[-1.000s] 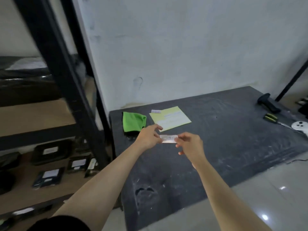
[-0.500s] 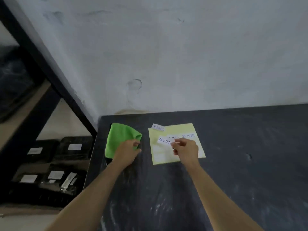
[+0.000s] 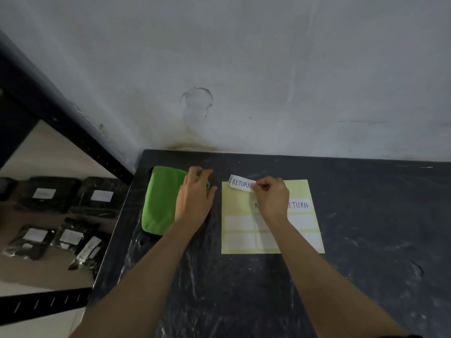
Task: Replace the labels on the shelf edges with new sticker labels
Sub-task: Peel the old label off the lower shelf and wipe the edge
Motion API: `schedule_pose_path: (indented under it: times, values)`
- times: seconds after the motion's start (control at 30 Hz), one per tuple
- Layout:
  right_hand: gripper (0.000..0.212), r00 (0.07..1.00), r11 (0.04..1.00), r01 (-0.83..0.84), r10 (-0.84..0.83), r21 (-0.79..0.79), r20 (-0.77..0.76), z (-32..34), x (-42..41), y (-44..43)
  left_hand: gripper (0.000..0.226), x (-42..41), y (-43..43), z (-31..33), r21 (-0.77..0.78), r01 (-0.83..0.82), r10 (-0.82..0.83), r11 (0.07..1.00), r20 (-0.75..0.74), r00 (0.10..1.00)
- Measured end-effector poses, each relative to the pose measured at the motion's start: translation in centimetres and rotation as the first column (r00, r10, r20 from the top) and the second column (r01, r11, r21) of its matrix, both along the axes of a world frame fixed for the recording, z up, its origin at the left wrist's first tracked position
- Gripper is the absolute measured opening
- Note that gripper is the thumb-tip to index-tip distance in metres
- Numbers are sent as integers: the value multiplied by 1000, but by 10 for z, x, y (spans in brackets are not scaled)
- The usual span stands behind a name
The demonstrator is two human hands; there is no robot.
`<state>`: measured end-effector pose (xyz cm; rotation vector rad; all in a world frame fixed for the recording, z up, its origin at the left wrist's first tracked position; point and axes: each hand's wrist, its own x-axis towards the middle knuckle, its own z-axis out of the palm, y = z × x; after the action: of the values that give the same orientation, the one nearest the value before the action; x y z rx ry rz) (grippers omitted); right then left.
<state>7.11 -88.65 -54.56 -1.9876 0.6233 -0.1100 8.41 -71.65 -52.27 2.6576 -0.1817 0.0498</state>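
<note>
A: Biggest risk rn? The "RETURN" label (image 3: 240,183) in the right hand (image 3: 272,200). Looks like the adhesive side could be exposed, so if it sags it may stick to the yellow sticker sheet (image 3: 314,237) or the desk (image 3: 366,215), or fold onto itself. Then it's crumpled & prob won't sit flat on a shelf edge.

B: How's it held?

A: Right hand's fingertips pressed together on the label's right end only; the rest sticks out leftward over the sheet's top-left corner, unsupported. Can't tell if that far end touches the sheet.

B: Left hand?

A: Left hand (image 3: 195,198) loosely spread, fingers curled a bit, resting on the green cloth (image 3: 158,203), w/ fingertips at its far edge. Can't tell if it's gripping the cloth.

B: Sheet itself?

A: Flat on the desk, just beside the cloth. One more "RETURN" sticker (image 3: 298,205) visible on it, blanks below.
</note>
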Motion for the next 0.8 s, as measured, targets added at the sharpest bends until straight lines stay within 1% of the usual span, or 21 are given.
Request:
schedule_pose_path:
  times: [0.07, 0.13, 0.17, 0.27, 0.33, 0.4, 0.43, 0.47, 0.53, 0.6, 0.67, 0.7, 0.73, 0.8]
  values:
    - [9, 1000, 994, -15, 15, -112, -9, -3, 4, 3, 32, 2, 0, -3, 14, -75, 74, 997, 66, 995]
    - [11, 999, 973, -45, 41, -225, -21, -5, 4, 6, 29, 0, 5, -5, 66, -163, 152, 984, 144, 978]
    - [12, 998, 958, -62, 57, -278, -23, -6, 4, 7, 30, -2, 10, -5, 83, -208, 193, 974, 160, 968]
    - [17, 993, 920, -116, 118, -375, -18, -6, 3, 8, 40, -6, 28, -7, 106, -359, 348, 927, 108, 931]
    - [28, 987, 907, -153, 157, -392, -22, -6, 2, 6, 57, -6, 39, -7, 109, -468, 473, 877, -29, 881]
    - [34, 986, 914, -159, 164, -373, -17, -5, 2, 5, 74, -3, 45, -6, 88, -558, 563, 825, -205, 801]
    - [36, 988, 924, -147, 154, -352, -8, -4, 1, 4, 78, -2, 47, -6, 68, -587, 583, 806, -255, 771]
    - [37, 990, 935, -131, 141, -328, 8, -3, 0, 5, 81, 0, 48, -6, 43, -604, 591, 796, -269, 760]
    - [38, 991, 954, -101, 121, -284, 54, 1, -2, 7, 80, 3, 49, -4, -26, -608, 583, 794, -252, 772]
    - [35, 983, 964, -82, 120, -252, 138, 8, -8, 13, 73, 4, 49, 0, -172, -611, 557, 772, -279, 782]
    - [26, 957, 976, -105, 151, -192, 246, 19, -15, 26, 67, -1, 47, 6, -331, -601, 516, 728, -312, 797]
    - [19, 947, 981, -136, 169, -138, 273, 25, -19, 35, 66, -5, 46, 11, -382, -580, 494, 720, -305, 814]
    - [15, 944, 981, -178, 193, -80, 267, 31, -23, 46, 64, -10, 45, 17, -423, -555, 472, 716, -293, 832]
    - [22, 956, 972, -235, 229, 14, 186, 43, -34, 67, 58, -23, 45, 30, -510, -510, 428, 693, -279, 860]
